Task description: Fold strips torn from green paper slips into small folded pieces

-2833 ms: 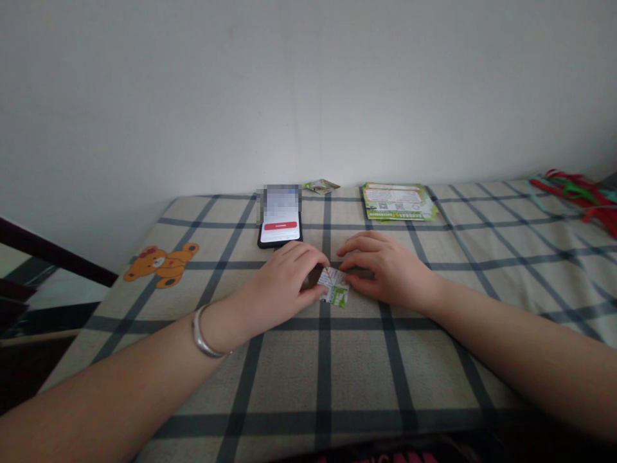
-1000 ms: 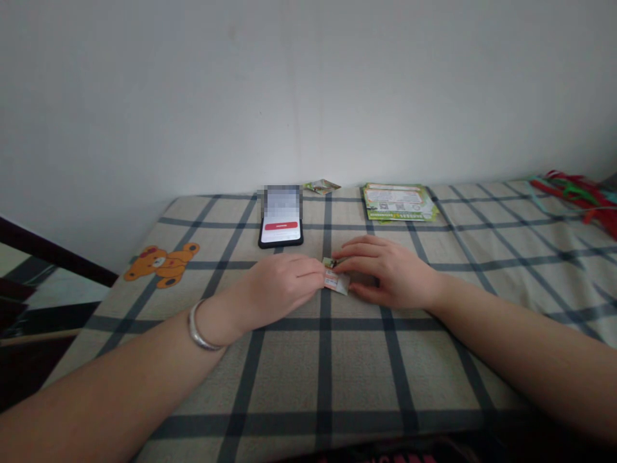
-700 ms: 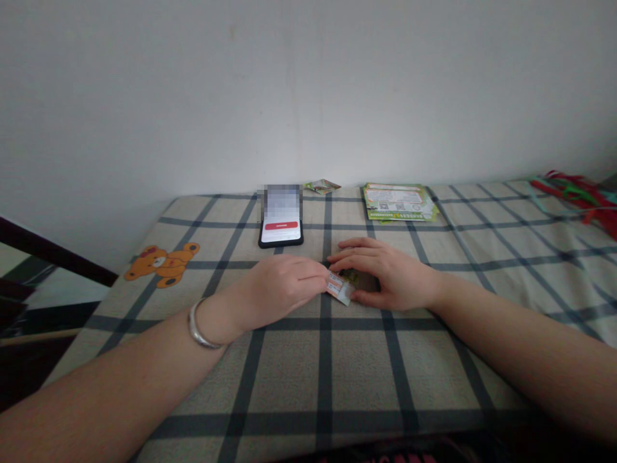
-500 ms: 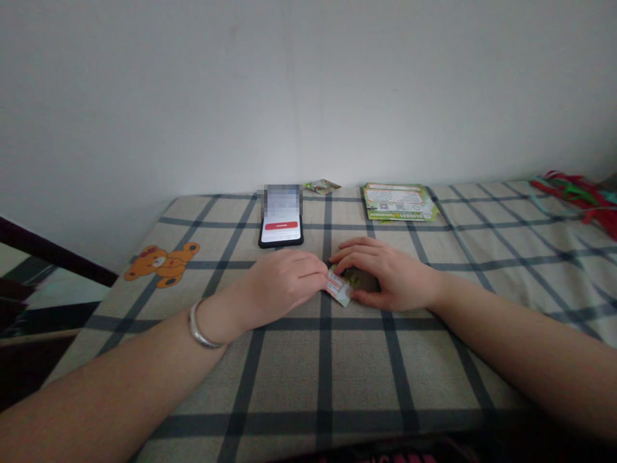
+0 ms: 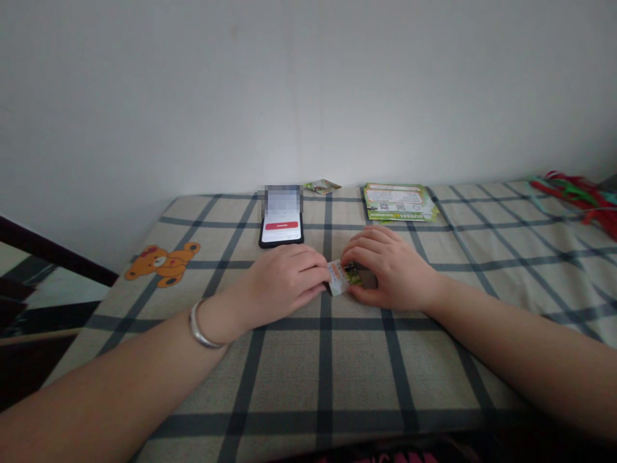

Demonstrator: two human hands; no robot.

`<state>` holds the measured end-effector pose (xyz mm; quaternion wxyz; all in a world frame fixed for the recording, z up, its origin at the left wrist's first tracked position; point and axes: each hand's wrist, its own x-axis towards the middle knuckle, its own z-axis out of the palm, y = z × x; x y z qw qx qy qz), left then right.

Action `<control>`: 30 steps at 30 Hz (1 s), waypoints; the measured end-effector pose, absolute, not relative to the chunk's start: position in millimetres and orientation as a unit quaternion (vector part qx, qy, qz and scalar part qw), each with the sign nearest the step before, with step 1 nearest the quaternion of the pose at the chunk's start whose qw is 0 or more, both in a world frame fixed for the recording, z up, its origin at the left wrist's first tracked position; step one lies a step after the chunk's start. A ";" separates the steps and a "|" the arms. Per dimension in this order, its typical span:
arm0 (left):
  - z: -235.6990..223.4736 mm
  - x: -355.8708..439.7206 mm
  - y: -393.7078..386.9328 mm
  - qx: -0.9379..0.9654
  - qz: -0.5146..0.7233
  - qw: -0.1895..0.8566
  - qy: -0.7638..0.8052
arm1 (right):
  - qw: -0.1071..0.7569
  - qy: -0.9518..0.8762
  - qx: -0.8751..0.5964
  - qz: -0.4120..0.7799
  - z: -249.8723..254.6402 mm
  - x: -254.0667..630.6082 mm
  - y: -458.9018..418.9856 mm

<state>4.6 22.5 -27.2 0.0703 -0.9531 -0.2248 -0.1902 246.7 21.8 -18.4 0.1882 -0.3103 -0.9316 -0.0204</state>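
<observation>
A small printed paper (image 5: 340, 278) lies low over the desk (image 5: 284, 386), between the two hands, near the middle of the view. The left hand (image 5: 284, 278) comes in with its back up and its fingers pressed together, pinching the left edge of the small paper; the thumb is mostly hidden under the hand. The right hand (image 5: 393, 269) is curved around the other side, its fingers bent and its thumb apart from them. A fingertip touches the far edge of the small paper and the thumb touches the near right part, but how firmly they grip cannot be told. The side of the paper that shows is pale with orange and grey print, and a green and dark patch sits toward the right hand.

A silver bracelet (image 5: 197, 326) circles the left wrist. Beyond the left hand a phone (image 5: 282, 233) lies face up in a black case, a red bar lit on its screen and the upper part of the screen blurred out. Just right of its far end is a folded paper piece (image 5: 324, 186), near the wall (image 5: 308, 90). Farther right lies a stack of green and white leaflets (image 5: 398, 201). An orange bear picture (image 5: 162, 263) is at the left side of the checked cloth (image 5: 279, 366), and red and green strips (image 5: 581, 196) lie at the far right.
</observation>
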 end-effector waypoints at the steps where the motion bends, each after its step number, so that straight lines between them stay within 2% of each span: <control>1: -26.8 5.1 21.9 -0.954 -0.191 0.069 -0.220 | 0.187 -0.931 -0.312 -0.026 -18.6 246.7 22.3; 18: -24.1 9.3 20.3 -0.956 -0.191 0.114 -0.189 | 0.161 -0.937 -0.308 -0.037 -14.9 248.8 19.2; 25: -21.9 7.6 18.3 -0.959 -0.181 0.067 -0.208 | 0.125 -0.951 -0.283 -0.011 -7.9 253.7 15.9; 30: -22.2 8.2 18.8 -0.957 -0.185 0.090 -0.202 | 0.129 -0.959 -0.250 -0.020 -9.6 257.5 18.0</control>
